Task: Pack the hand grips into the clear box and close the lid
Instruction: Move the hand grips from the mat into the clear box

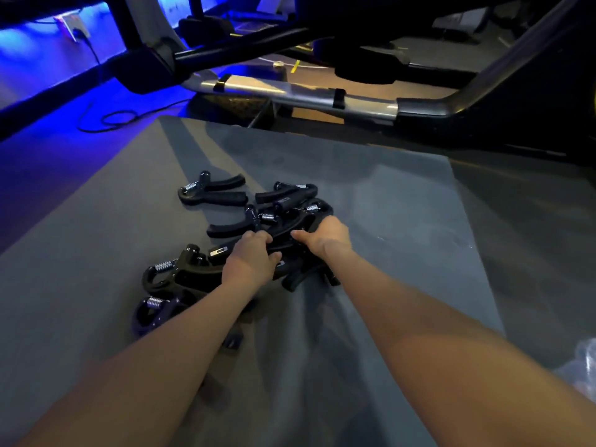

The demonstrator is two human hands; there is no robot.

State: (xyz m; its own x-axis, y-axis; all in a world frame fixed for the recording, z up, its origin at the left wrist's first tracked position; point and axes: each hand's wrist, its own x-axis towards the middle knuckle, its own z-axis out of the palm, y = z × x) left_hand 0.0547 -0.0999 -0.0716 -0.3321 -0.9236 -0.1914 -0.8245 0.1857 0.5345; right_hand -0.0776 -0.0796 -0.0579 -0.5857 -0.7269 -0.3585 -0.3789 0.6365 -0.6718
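Single head-worn wide-angle view, facing forward and steeply down along both bare forearms onto a grey mat (371,195); close over its near edge, far edge at mid-frame, gym machine frame (290,91) beyond.

hand grips (213,191): about seven, piled | hands (250,253): two

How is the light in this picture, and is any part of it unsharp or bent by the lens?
Head view: dim overall, with strong blue light at the upper left; the hand grips are dark but readable; the left hand and right hand are slightly soft; the mat edges bow from the wide lens.
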